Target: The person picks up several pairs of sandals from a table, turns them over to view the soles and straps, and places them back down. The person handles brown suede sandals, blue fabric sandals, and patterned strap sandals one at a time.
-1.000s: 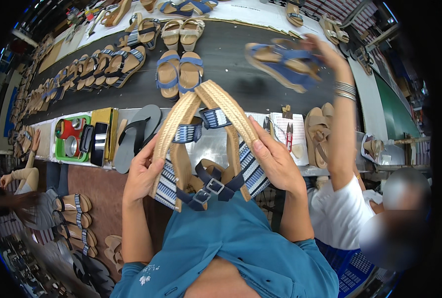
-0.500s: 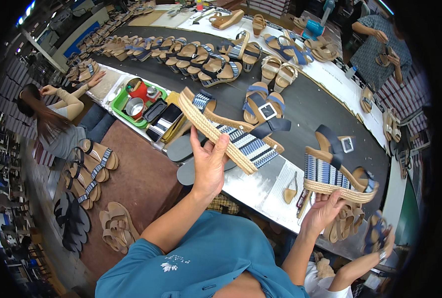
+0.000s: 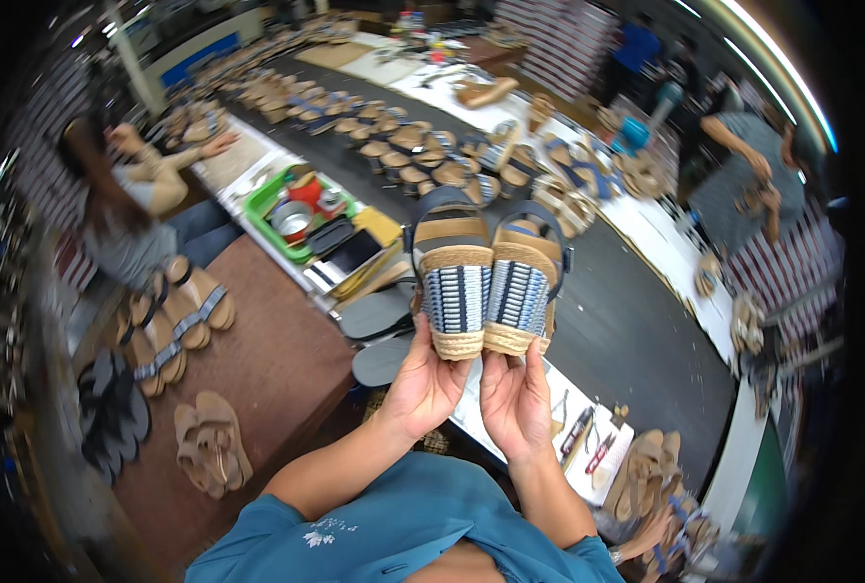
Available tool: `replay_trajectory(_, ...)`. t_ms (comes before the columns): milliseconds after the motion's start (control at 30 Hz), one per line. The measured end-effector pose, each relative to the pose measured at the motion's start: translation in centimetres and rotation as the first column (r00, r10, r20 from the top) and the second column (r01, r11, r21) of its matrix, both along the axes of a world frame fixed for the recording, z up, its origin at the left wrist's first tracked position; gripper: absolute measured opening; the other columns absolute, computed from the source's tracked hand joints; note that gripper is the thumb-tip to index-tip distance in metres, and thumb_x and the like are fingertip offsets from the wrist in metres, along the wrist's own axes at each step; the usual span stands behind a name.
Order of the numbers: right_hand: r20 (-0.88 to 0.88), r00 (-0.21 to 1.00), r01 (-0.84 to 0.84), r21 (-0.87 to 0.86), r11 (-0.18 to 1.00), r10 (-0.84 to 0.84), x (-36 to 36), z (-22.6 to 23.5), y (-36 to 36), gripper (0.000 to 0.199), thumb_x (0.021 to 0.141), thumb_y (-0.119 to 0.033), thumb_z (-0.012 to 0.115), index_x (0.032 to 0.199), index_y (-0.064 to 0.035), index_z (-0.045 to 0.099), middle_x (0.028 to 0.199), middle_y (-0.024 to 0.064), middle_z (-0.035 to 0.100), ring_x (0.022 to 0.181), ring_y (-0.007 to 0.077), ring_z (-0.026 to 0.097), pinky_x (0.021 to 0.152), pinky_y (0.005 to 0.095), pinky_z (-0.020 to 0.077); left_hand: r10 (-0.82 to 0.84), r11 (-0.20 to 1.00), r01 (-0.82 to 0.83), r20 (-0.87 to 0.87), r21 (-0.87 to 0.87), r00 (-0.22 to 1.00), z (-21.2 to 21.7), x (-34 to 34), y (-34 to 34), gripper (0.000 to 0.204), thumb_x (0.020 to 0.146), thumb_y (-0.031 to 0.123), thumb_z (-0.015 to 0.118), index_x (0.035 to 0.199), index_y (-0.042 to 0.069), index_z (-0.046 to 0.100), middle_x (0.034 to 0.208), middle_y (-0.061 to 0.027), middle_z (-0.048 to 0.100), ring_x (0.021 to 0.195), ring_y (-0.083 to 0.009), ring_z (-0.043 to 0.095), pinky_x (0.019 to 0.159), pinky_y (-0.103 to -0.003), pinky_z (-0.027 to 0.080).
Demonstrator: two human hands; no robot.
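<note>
Two wedge sandals are held up side by side, their heel backs turned toward me. My left hand (image 3: 424, 391) grips the left wedge sandal (image 3: 455, 299) low at its braided sole. In my right hand (image 3: 515, 403) is the right wedge sandal (image 3: 520, 296), pinched the same way. Both heels are wrapped in blue, white and dark woven stripes above a tan rope edge, with dark straps on top. The two heels touch or nearly touch. Their toes point away and are mostly hidden behind the heels.
A dark conveyor belt (image 3: 636, 301) carries rows of sandals (image 3: 413, 146). Left of it stand a green tray (image 3: 257, 206) with cans and grey soles (image 3: 379, 313). Tan sandals (image 3: 209, 442) lie on a brown board (image 3: 267, 340). Co-workers sit left, stand far right and reach in lower right.
Both sandals have come together from apart and turned from side view to heel-on. My right hand moved left to meet my left hand. The head view has shifted slightly.
</note>
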State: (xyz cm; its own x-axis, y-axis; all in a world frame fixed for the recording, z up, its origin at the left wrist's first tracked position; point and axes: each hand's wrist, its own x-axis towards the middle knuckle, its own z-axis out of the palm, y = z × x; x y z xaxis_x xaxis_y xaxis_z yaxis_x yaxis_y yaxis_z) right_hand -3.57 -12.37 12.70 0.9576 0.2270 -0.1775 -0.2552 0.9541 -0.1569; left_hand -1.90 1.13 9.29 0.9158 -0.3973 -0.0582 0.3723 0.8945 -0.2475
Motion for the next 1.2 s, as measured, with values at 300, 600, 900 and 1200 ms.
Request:
replay_trajectory(300,0.065,0.836,-0.548,0.058,0.834,0.545,1.3,-4.0,8.7,0.045,0.1,-0.039,0.044,0.13,-0.0049,0.053,0.124,0.0124,0.061,0.11,0.0258,0.061,0.085,0.0381,0.0564,0.411,0.882,-0.436,0.158,0.179,0.898,-3.6,-5.8,10.2,0.049,0.095,0.038,0.057,0.135,0.011,0.049,0.133,-0.0049,0.057,0.121,-0.0195,0.056,0.104,-0.038,0.047)
replay_trajectory(600,-0.219,0.576,-0.792,0.09,0.604,0.787,1.0,-13.2,14.9,0.041,0.102,-0.03,0.044,0.128,-0.0006,0.053,0.129,0.0135,0.059,0.118,0.0259,0.058,0.103,0.0425,0.0479,0.959,0.089,-0.573,0.085,0.815,0.271,-1.1,-13.5,16.4,0.067,0.093,0.013,0.063,0.144,0.011,0.018,0.118,-0.0104,0.057,0.104,-0.0152,0.059,0.086,-0.031,0.055)
replay_trajectory(900,-0.49,0.437,-0.856,0.03,0.515,0.755,0.3,-14.5,17.6,0.031,0.099,-0.021,0.047,0.119,0.001,0.057,0.108,0.0156,0.063,0.085,0.0209,0.064,0.068,0.0259,0.0551,0.933,-0.262,-0.382,0.333,0.886,0.134,-3.0,-15.4,20.7,0.072,0.091,0.006,0.064,0.144,0.005,0.016,0.127,-0.0141,0.046,0.114,-0.0161,0.048,0.096,-0.03,0.044)
replay_trajectory(1200,-0.544,0.399,-0.863,0.051,0.503,0.738,-0.3,-15.7,17.2,0.031,0.099,-0.022,0.048,0.116,0.0011,0.058,0.107,0.0136,0.064,0.082,0.0203,0.065,0.068,0.0266,0.0556,0.937,-0.24,-0.393,0.318,0.888,0.147,-3.2,-14.9,22.0,0.07,0.091,0.006,0.063,0.144,0.005,0.018,0.127,-0.0144,0.046,0.114,-0.0164,0.047,0.098,-0.031,0.043)
